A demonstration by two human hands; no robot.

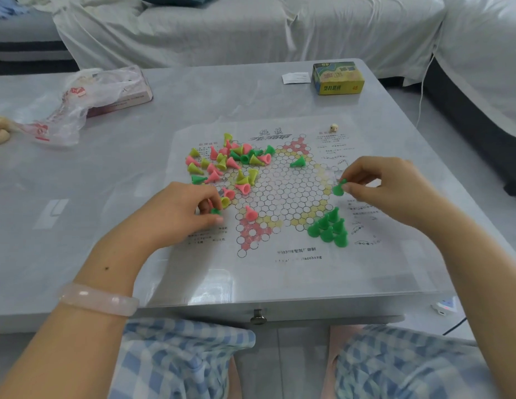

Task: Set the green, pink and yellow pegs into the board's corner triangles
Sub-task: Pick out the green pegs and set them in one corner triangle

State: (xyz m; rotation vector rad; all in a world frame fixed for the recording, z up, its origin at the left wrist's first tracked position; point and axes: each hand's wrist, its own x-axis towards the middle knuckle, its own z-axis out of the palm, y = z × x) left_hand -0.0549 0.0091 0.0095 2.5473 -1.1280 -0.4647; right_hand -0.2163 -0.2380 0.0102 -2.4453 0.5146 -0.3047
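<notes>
At the board's right edge, the right hand pinches a green peg; the left hand pinches another beside the loose heap. Open circles between.

Seven green pegs clustered upright; one box; one die.

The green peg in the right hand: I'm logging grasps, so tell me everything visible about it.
The green peg is a small cone-shaped piece of glossy plastic with a narrow top and a flared base. The right hand pinches its top between fingertips, holding it tilted at the board's right edge, above the cluster of standing green pegs. Whether its base touches the board cannot be told.
</notes>
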